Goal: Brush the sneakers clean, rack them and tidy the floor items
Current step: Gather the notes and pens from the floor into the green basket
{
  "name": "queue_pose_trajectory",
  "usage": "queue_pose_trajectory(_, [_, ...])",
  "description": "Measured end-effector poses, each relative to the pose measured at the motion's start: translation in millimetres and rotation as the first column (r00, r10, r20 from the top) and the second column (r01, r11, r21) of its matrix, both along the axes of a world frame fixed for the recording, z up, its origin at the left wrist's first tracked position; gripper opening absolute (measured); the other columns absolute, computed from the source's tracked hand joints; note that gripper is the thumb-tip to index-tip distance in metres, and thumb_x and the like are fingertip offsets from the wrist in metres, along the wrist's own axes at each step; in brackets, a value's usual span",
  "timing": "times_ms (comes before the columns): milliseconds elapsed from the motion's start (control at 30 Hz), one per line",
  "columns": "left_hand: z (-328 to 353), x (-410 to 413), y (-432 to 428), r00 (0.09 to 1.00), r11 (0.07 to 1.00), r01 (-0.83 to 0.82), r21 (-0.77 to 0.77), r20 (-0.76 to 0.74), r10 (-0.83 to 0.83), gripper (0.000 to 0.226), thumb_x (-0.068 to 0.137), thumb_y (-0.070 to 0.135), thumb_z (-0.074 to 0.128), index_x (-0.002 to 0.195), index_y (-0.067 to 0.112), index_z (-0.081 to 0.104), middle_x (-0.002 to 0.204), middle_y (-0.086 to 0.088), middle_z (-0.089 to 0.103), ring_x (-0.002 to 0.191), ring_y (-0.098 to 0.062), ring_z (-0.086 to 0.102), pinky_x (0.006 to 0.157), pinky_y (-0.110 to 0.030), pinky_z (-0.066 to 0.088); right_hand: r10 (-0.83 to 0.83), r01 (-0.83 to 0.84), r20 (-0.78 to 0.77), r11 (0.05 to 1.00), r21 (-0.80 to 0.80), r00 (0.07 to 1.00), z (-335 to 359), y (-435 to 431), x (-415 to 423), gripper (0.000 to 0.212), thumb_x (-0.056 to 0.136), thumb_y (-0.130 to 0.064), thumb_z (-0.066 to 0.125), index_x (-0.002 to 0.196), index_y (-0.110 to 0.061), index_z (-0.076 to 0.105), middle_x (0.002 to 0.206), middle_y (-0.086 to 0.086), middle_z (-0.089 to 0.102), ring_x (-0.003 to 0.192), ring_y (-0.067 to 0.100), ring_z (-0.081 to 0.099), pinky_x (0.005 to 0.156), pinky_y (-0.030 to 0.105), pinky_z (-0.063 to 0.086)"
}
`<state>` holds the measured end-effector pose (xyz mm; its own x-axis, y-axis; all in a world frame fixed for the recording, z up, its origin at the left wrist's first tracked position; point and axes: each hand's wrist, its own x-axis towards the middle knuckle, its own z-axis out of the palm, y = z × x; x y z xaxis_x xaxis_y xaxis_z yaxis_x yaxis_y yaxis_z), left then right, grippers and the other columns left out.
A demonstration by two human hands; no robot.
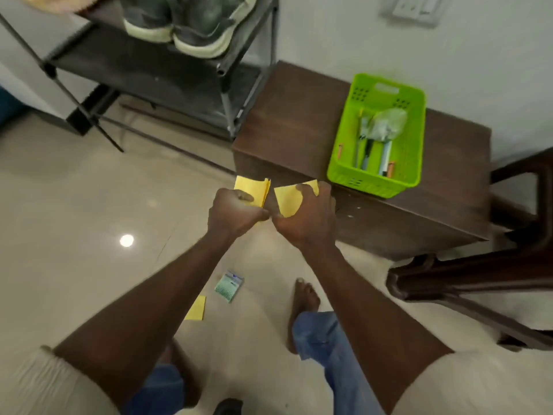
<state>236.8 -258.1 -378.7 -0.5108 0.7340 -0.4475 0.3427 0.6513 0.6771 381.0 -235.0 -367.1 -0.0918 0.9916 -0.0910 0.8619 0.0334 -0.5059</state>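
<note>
Gripping yellow paper (287, 199) — left hand (236, 215), right hand (305, 217) — beside cabinet edge (359, 205).

Single head-worn wide-angle view, angled forward and steeply down: both forearms near, tiled floor (74, 205) below, shoe rack (167, 70) ahead-left.

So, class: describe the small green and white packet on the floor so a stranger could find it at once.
Start at the dark wooden cabinet carrying the green basket, then look down to the pale tiled floor in front of it. The packet lies between the person's forearms, beside a flat yellow paper; it alone is green and white.
</note>
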Motion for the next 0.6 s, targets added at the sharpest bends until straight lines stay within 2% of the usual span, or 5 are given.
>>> queue_pose_trajectory(167, [69.1,51.1,48.7,0.996,0.988,0.089,0.127,-0.004,-0.089,0.036,0.061,0.033,0.090,0.090,0.018,0.074,0.080,0.005,0.067,0.075,-0.013,0.063,0.067,-0.024,0.047,-0.102,0.101,0.003,0.993,0.069,0.995,58.8,32.6,50.7,0.078,0.067,-0.057,0.075,0.132,-0.021,0.052,0.138,0.009,0.038,0.123,0.032,0.044,0.094,0.041,0.043])
queue_pose_trajectory(267, [100.0,81.1,76.9,0.983,0.966,0.184,0.180,-0.046,-0.179,0.033,0.060,0.037,0.087,0.071,0.009,0.073,0.057,0.005,0.057,0.053,-0.009,0.052,0.052,-0.024,0.038,-0.174,0.177,-0.040,0.979,0.101,0.984,82.1,55.9,75.2,0.079,0.064,-0.060,0.074,0.130,-0.020,0.055,0.138,0.009,0.041,0.121,0.033,0.049,0.095,0.041,0.045])
queue_pose_trajectory(367, [120.7,107.9,106.8,0.969,0.954,0.246,0.173,-0.070,-0.237,0.035,0.067,0.031,0.083,0.054,0.008,0.060,0.054,0.003,0.049,0.049,-0.011,0.046,0.042,-0.019,0.034,-0.245,0.247,-0.030,0.965,0.089,0.969,95.4,81.7,97.1,0.076,0.066,-0.058,0.074,0.129,-0.019,0.056,0.133,0.010,0.045,0.118,0.032,0.053,0.093,0.038,0.045])
queue_pose_trajectory(433, [126.4,123.3,126.8,0.963,0.951,0.268,0.152,-0.068,-0.261,0.037,0.068,0.030,0.083,0.053,0.016,0.052,0.056,0.006,0.050,0.050,-0.009,0.047,0.041,-0.020,0.033,-0.306,0.309,-0.052,0.948,0.078,0.951,100.6,103.2,114.0,0.073,0.064,-0.055,0.076,0.124,-0.018,0.059,0.128,0.011,0.050,0.116,0.030,0.056,0.089,0.036,0.046])
queue_pose_trajectory(600, [112.4,147.7,161.7,0.946,0.942,0.322,0.098,-0.071,-0.316,0.028,0.065,0.033,0.081,0.066,0.016,0.059,0.072,0.001,0.062,0.069,-0.019,0.063,0.051,-0.026,0.046,-0.351,0.355,-0.062,0.934,0.051,0.934,101.6,144.4,138.8,0.062,0.065,-0.043,0.078,0.117,-0.013,0.063,0.125,0.011,0.059,0.115,0.026,0.058,0.088,0.032,0.047])
